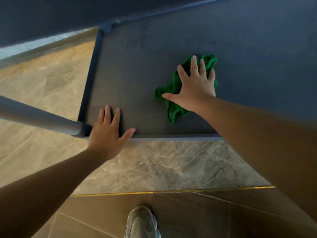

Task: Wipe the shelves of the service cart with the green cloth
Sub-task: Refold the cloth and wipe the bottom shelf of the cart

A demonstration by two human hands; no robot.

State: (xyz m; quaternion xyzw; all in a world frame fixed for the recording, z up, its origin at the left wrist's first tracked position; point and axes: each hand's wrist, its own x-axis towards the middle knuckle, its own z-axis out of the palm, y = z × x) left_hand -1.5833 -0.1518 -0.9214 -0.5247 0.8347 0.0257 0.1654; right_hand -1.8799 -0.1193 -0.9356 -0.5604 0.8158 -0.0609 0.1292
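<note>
The cart's low dark grey shelf (137,69) fills the upper middle of the head view, with a raised rim along its left and near edges. A crumpled green cloth (173,110) lies on the shelf's middle. My right hand (195,88) presses flat on the cloth, fingers spread and pointing away from me. My left hand (108,131) rests flat near the shelf's near left corner, fingers apart, thumb along the near rim, holding nothing.
A grey cart post (37,115) slants in from the left to the near left corner. A higher dark shelf (51,16) overhangs at the top. Marbled floor tiles (168,167) lie below, and a grey shoe (140,222) stands at the bottom.
</note>
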